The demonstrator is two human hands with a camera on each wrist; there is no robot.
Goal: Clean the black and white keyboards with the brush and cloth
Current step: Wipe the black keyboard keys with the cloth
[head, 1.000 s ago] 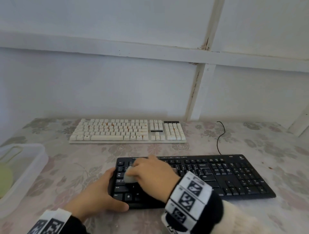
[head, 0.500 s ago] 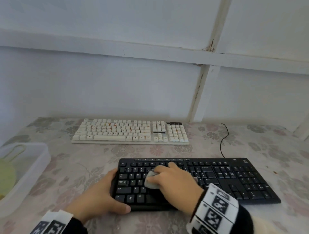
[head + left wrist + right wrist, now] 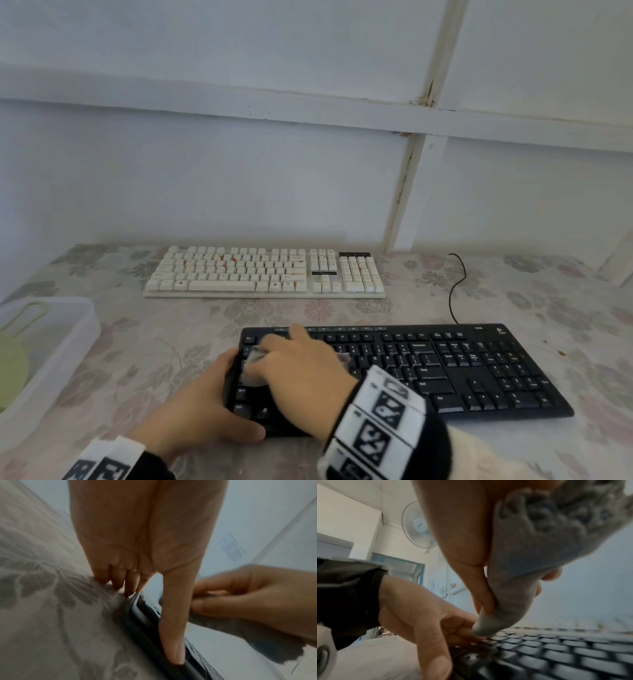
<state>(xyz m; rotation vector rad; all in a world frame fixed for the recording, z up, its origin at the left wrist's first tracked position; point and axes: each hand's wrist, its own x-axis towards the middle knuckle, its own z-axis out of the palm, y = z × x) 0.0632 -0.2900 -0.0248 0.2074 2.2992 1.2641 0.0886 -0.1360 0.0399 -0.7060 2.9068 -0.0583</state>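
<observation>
The black keyboard (image 3: 462, 370) lies near me on the flowered table, and the white keyboard (image 3: 260, 274) lies behind it by the wall. My right hand (image 3: 301, 370) grips a crumpled grey cloth (image 3: 255, 356) and presses it on the upper left keys of the black keyboard. In the right wrist view the cloth (image 3: 530, 547) is bunched under my fingers above the keys (image 3: 556, 655). My left hand (image 3: 205, 404) holds the keyboard's front-left corner. Its thumb (image 3: 175, 615) lies along the front edge, and its fingertips (image 3: 118, 584) press at the left side.
A translucent plastic container (image 3: 68, 329) stands at the left table edge with a pale green item (image 3: 10, 370) inside. The black keyboard's cable (image 3: 457, 287) curls toward the wall. Bare tablecloth (image 3: 565, 308) shows at the right.
My right hand slid the cloth right along the keys, then back left to the upper left keys. My left hand stayed on the corner.
</observation>
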